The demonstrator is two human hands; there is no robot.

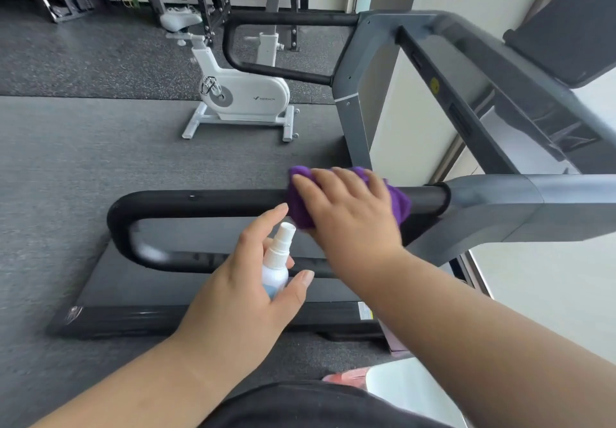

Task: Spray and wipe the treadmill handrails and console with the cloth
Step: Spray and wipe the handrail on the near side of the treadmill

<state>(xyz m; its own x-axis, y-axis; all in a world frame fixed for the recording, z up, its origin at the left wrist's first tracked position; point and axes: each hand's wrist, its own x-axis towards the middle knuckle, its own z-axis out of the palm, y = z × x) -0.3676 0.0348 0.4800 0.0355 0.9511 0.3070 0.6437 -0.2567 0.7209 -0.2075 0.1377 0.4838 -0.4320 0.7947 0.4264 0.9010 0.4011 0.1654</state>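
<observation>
two hands work: the right hand (346, 207) presses a soft, limp purple cloth (300, 207) onto the stiff handrail (200, 199); beside it, the left hand (246, 281) grips a light spray bottle (276, 267) round its body.

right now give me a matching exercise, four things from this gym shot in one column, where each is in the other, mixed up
Things:
1. purple cloth
2. spray bottle
3. white exercise bike
4. yellow sticker

Places:
A. on the floor beyond the treadmill
B. in the left hand
C. on the console frame
D. under the right hand, on the near handrail

Pairs: 1-D, 2-B, 3-A, 4-C
</observation>
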